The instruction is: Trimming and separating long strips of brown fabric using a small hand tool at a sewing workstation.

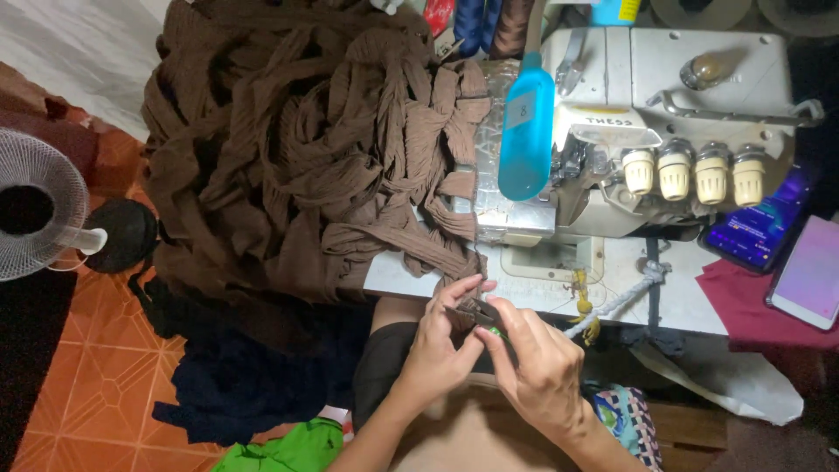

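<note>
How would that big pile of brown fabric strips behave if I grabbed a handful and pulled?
The brown strips look floppy: they drape and fold over the table edge. They lie tangled and looped over each other, so one handful would probably drag others along. They seem thin and crinkled, so likely light, and part of the heap could slide to the floor.

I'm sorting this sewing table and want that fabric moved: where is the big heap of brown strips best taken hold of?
Probably from its near right edge, where loose strip ends trail off the brown heap onto the white table. They hang free and flat there, easy to pinch from the seated side. The heap's middle is tangled, and the sewing machine blocks its right side.
</note>
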